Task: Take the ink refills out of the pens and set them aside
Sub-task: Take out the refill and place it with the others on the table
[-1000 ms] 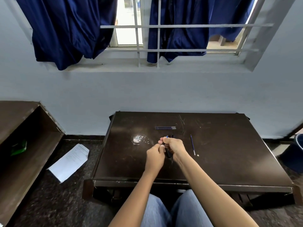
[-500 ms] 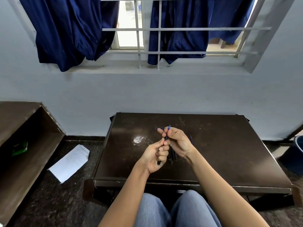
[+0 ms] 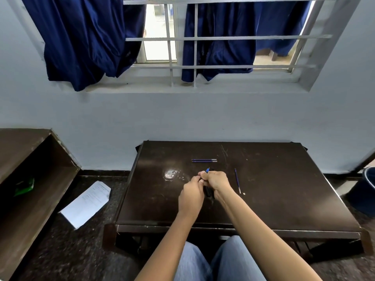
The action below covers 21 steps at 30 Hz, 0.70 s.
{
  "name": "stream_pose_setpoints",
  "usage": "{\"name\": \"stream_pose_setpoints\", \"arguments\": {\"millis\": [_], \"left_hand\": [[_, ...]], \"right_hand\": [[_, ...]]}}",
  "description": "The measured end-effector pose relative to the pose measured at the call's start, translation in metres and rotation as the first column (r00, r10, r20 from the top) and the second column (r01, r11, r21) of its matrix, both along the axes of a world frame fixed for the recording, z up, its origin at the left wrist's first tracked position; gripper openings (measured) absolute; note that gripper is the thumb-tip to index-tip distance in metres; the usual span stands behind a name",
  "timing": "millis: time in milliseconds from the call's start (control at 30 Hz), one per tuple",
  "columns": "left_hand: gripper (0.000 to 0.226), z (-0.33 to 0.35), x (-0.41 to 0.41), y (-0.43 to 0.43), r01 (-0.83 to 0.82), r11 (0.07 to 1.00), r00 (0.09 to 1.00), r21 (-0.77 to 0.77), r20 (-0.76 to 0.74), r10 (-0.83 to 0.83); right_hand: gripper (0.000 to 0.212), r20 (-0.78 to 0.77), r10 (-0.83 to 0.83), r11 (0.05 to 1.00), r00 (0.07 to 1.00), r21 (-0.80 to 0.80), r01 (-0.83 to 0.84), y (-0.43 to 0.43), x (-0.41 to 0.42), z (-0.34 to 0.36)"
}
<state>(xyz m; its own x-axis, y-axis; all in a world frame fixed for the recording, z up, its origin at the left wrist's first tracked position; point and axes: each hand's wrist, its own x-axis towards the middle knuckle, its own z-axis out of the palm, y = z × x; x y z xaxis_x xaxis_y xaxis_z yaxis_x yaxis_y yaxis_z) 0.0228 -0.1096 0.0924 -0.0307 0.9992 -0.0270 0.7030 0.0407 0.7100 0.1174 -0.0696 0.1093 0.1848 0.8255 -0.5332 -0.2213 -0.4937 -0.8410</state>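
Observation:
Both hands meet over the middle of the dark wooden table [image 3: 284, 199]. My right hand [image 3: 216, 182] is closed around dark pens [image 3: 207, 192] whose lower ends stick out below the fist, and a blue tip [image 3: 207, 170] pokes out above the fingers. My left hand [image 3: 191, 192] pinches the top of one pen beside the right fingers. Two thin blue refills [image 3: 204, 160] lie side by side farther back on the table. A third refill [image 3: 237, 180] lies at an angle to the right of my right hand.
A glossy glare patch [image 3: 170, 174] shows on the tabletop left of the hands. A white paper sheet [image 3: 86, 203] lies on the floor at the left, beside a brown shelf unit [image 3: 30, 179]. A dark bucket [image 3: 365, 189] stands at the far right. Blue curtains hang at the barred window.
The hands rose with the pen half a second ago, the left palm turned up; now they are lower over the table, left hand turned knuckles-up, fingers pinching the pen's top.

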Motion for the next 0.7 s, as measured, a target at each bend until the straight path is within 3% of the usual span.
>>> {"name": "stream_pose_setpoints", "arguments": {"millis": [67, 167, 233, 300, 400, 467, 500, 533, 567, 633, 667, 700], "left_hand": [[0.032, 0.002, 0.003, 0.000, -0.008, 0.999, 1.000, 0.040, 0.030, 0.007], [0.033, 0.012, 0.005, 0.004, 0.014, 0.995, 0.945, -0.096, 0.326, 0.018], [0.035, 0.025, 0.003, 0.007, 0.078, 0.962, 0.799, -0.262, 0.594, 0.097], [0.037, 0.034, 0.000, 0.010, 0.195, 0.915, 0.628, -0.354, 0.761, 0.161], [0.039, 0.041, -0.005, 0.016, 0.349, 0.844, 0.345, -0.407, 0.893, 0.288], [0.038, 0.044, -0.008, 0.020, 0.407, 0.820, 0.254, -0.402, 0.912, 0.322], [0.036, 0.046, -0.009, 0.021, 0.404, 0.821, 0.277, -0.403, 0.910, 0.310], [0.035, 0.048, -0.009, 0.022, 0.371, 0.840, 0.355, -0.397, 0.896, 0.266], [0.034, 0.048, -0.007, 0.023, 0.304, 0.878, 0.495, -0.370, 0.849, 0.186], [0.033, 0.044, -0.003, 0.023, 0.151, 0.966, 0.837, -0.211, 0.547, -0.011], [0.032, 0.038, -0.002, 0.022, 0.112, 0.989, 0.932, -0.095, 0.354, -0.072], [0.031, 0.031, -0.001, 0.020, 0.093, 0.996, 0.971, -0.009, 0.223, -0.088]], "right_hand": [[0.014, 0.015, -0.007, 1.000, 1.000, -0.028, 0.007, 0.003, 0.000, 0.001], [0.011, -0.094, 0.037, 0.999, 0.995, 0.015, -0.036, -0.002, 0.009, 0.010], [0.010, -0.125, 0.103, 0.990, 0.987, 0.110, -0.090, -0.006, 0.014, 0.021], [0.011, -0.098, 0.178, 0.963, 0.979, 0.222, -0.153, -0.007, 0.019, 0.032], [0.011, -0.132, 0.253, 0.935, 0.958, 0.286, -0.208, -0.002, 0.022, 0.045], [0.013, -0.201, 0.277, 0.935, 0.940, 0.281, -0.216, 0.003, 0.024, 0.049], [0.015, -0.239, 0.283, 0.939, 0.929, 0.269, -0.216, 0.004, 0.025, 0.049], [0.016, -0.265, 0.284, 0.943, 0.921, 0.250, -0.219, 0.006, 0.026, 0.048], [0.017, -0.271, 0.276, 0.951, 0.922, 0.219, -0.220, 0.007, 0.028, 0.046], [0.020, -0.237, 0.208, 0.975, 0.949, 0.128, -0.181, 0.009, 0.027, 0.043], [0.021, -0.211, 0.148, 0.987, 0.966, 0.087, -0.132, 0.011, 0.025, 0.041], [0.020, -0.188, 0.086, 0.996, 0.978, 0.054, -0.077, 0.012, 0.024, 0.038]]}}
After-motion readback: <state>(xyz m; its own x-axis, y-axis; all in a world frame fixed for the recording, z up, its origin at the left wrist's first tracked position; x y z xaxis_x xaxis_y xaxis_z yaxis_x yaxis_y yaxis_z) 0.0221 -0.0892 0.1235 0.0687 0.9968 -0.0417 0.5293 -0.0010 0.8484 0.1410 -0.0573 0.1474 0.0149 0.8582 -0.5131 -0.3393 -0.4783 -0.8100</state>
